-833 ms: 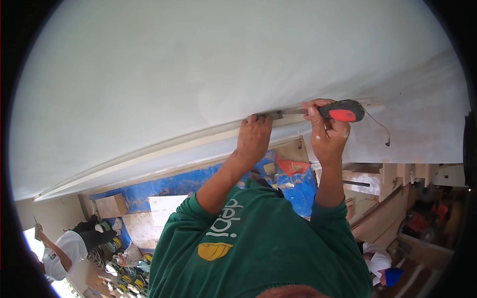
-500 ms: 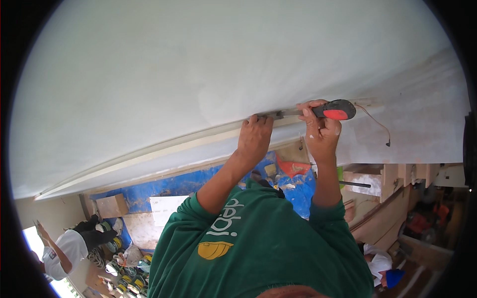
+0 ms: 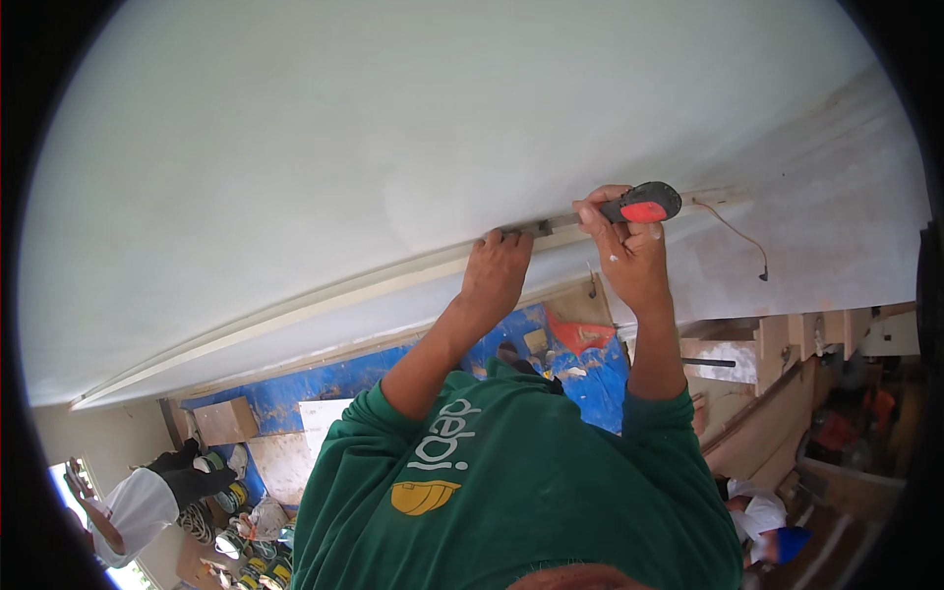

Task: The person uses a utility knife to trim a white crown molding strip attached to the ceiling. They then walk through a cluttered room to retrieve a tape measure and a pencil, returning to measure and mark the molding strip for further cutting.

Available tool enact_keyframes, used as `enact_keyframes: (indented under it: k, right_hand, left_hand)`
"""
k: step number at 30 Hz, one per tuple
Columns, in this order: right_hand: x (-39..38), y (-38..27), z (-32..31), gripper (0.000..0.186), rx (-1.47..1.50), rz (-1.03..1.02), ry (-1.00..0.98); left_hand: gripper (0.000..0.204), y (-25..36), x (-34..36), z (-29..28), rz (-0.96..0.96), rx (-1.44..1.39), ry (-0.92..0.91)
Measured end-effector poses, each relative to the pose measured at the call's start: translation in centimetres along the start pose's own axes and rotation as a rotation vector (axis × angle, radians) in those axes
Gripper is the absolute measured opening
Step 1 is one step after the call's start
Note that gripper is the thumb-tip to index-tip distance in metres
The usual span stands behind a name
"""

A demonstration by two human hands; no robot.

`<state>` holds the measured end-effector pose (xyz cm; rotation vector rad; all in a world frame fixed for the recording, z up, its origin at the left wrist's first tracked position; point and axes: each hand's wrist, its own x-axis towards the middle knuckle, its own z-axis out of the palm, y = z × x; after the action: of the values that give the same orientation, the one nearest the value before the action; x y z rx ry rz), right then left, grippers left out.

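Note:
My right hand grips a hand tool with a black handle and red inset; its narrow grey blade points left along a long cream strip on the white surface. The tool's exact kind does not show. My left hand is closed, fingertips curled over the strip's upper edge beside a small dark grey piece at the blade's far end. Whatever lies under those fingertips is hidden. White smudges mark my right hand.
A thin brown cable hangs from the strip's right end. Below lie blue sheeting, a cardboard box and several coils at lower left. One person in white is at lower left, another at lower right. Wooden boards stand at right.
My right hand and the tool have shifted slightly left. My left hand has also moved a little left along the strip, still closed.

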<state>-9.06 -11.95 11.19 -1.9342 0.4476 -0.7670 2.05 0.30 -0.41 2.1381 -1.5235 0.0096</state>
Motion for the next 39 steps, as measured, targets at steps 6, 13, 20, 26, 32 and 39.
enact_keyframes:
  k: [6, 13, 20, 26, 32, 39]
  right_hand:
    - [0.0, -0.3, -0.1, 0.010, -0.007, -0.026, -0.003]
    - [0.5, 0.0, 0.3, 0.014, -0.033, -0.005, 0.095]
    - [0.8, 0.0, -0.3, 0.014, -0.027, -0.113, 0.127]
    - [0.5, 0.2, -0.1, 0.010, -0.048, -0.094, 0.153]
    - [0.5, 0.3, -0.1, 0.011, -0.113, -0.125, 0.099]
    - [1.0, -0.2, -0.5, 0.014, 0.015, -0.058, 0.103]
  left_hand:
    - [0.032, 2.0, 1.4, -0.6, -0.084, 0.128, -0.229]
    - [0.028, 1.5, 1.9, -0.1, -0.028, 0.144, -0.170]
    - [0.029, 1.5, 1.9, -0.1, -0.015, 0.056, -0.096]
    - [0.032, 1.4, 2.3, 0.2, -0.043, 0.073, -0.135]
    - [0.034, 1.5, 2.4, 0.2, -0.090, 0.071, -0.193]
    - [0.032, 1.5, 2.4, 0.4, -0.069, 0.029, -0.126]
